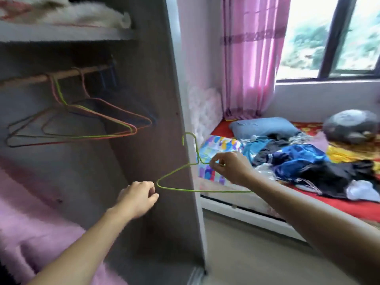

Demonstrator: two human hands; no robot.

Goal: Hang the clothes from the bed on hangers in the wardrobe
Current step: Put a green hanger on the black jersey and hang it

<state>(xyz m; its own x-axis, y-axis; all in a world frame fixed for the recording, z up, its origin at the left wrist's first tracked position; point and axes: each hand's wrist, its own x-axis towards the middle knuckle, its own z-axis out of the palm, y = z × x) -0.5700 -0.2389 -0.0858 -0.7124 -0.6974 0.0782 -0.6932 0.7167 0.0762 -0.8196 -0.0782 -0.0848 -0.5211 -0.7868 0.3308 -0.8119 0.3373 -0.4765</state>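
A thin green wire hanger hangs in the air in front of the wardrobe's side panel. My right hand pinches it near the neck, just below the hook. My left hand is curled at the hanger's left corner, touching or almost touching the wire. Inside the wardrobe, several empty wire hangers hang from a wooden rail. A heap of clothes, blue, black and white, lies on the bed to the right.
A fluffy pink fabric fills the wardrobe's lower left. A shelf above the rail holds white fluffy bedding. On the bed lie a blue pillow and a grey round cushion. Pink curtains flank the window.
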